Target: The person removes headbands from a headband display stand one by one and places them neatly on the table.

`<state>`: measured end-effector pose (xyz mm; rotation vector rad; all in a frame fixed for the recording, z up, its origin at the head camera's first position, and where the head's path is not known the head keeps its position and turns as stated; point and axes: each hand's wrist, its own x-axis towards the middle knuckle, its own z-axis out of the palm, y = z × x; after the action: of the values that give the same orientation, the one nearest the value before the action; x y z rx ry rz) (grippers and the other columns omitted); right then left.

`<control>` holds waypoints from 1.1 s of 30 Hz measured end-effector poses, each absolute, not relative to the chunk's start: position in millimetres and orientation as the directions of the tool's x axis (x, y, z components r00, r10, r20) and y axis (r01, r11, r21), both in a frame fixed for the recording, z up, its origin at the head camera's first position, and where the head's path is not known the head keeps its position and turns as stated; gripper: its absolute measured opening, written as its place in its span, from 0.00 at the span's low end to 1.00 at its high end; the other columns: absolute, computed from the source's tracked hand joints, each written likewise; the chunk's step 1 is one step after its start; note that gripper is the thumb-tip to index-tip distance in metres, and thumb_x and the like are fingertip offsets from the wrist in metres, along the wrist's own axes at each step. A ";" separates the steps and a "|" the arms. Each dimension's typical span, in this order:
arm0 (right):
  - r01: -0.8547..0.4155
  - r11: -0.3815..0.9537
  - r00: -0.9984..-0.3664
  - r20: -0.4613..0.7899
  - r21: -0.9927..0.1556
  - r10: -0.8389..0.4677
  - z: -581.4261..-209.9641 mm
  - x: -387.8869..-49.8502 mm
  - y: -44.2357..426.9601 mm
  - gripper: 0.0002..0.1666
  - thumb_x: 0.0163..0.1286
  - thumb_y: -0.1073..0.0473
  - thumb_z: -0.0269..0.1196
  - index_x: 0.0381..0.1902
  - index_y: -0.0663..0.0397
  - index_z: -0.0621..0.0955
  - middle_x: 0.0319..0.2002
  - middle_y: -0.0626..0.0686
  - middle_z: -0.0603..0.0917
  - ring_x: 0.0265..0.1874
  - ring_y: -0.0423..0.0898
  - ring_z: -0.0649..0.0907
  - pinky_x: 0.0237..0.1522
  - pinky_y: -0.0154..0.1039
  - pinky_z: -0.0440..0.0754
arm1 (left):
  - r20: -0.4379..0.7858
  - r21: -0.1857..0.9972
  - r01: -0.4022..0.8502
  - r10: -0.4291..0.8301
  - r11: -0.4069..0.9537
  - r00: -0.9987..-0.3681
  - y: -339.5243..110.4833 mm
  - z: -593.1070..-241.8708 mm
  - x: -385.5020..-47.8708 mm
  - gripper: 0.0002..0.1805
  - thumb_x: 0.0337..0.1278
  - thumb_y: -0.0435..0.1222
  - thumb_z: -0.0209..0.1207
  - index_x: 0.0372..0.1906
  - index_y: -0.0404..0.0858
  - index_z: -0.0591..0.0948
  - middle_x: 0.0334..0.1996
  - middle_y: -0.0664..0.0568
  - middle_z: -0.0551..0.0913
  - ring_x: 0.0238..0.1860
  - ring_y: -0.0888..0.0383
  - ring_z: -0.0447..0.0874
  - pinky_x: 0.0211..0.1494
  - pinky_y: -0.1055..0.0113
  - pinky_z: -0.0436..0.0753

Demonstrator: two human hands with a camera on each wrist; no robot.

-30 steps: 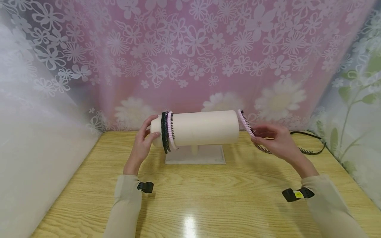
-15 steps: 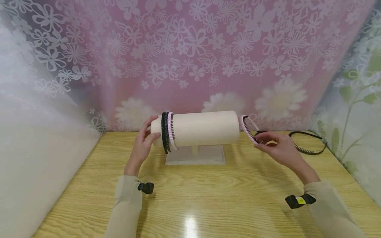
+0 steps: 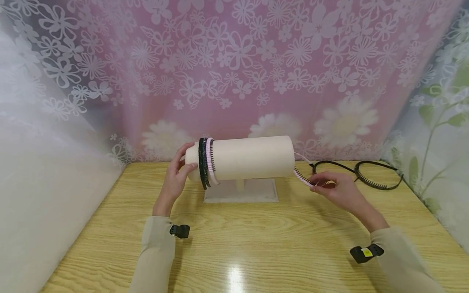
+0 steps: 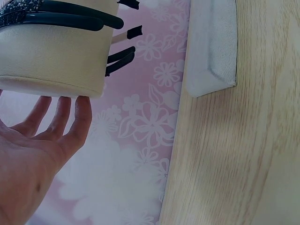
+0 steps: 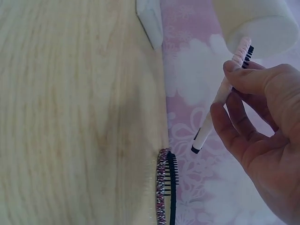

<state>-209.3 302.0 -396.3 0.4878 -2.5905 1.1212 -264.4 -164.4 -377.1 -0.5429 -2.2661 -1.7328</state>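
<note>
Pink headband (image 3: 303, 178), where is it?
Just beside the right end of the padded roll (image 3: 253, 156); whether they touch, you can't tell.
And the right hand (image 3: 338, 190)?
Your thumb and fingertips are nearly together, pinching the band's side.
The left hand (image 3: 174, 181)?
Your thumb and fingers are spread partway, gripping the roll's left end, next to the hung headbands (image 3: 202, 163).
Anything nearby?
You have dark headbands (image 3: 379, 187) lying on the table (image 3: 256, 244), right of your right hand.
</note>
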 end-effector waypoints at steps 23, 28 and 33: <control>-0.519 0.713 -0.843 0.420 -0.471 -0.336 -413.3 -217.1 300.6 0.14 0.56 0.72 0.75 0.40 0.58 0.89 0.34 0.54 0.89 0.31 0.44 0.87 0.33 0.35 0.87 | 0.404 0.875 0.428 0.147 0.226 -0.903 -164.7 -377.0 -263.7 0.31 0.72 0.36 0.54 0.76 0.58 0.67 0.71 0.53 0.71 0.63 0.46 0.78 0.46 0.69 0.83; -0.508 0.731 -0.852 0.389 -0.456 -0.350 -414.1 -222.9 297.7 0.13 0.57 0.71 0.74 0.41 0.58 0.89 0.36 0.54 0.90 0.31 0.46 0.87 0.34 0.36 0.87 | 0.403 0.875 0.427 0.147 0.229 -0.903 -164.3 -377.1 -263.8 0.31 0.72 0.36 0.54 0.76 0.58 0.67 0.72 0.54 0.70 0.63 0.46 0.78 0.46 0.69 0.83; -0.478 0.756 -0.873 0.334 -0.447 -0.355 -416.9 -229.8 296.9 0.12 0.59 0.70 0.73 0.42 0.58 0.89 0.38 0.55 0.90 0.32 0.47 0.87 0.35 0.39 0.87 | 0.402 0.876 0.426 0.147 0.227 -0.904 -164.2 -377.5 -264.0 0.31 0.72 0.36 0.54 0.76 0.58 0.67 0.72 0.54 0.70 0.62 0.46 0.78 0.46 0.69 0.83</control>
<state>-229.8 296.9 -416.9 0.6560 -2.7255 0.7861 -264.0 -164.2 -377.5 -0.5410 -2.2663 -1.7365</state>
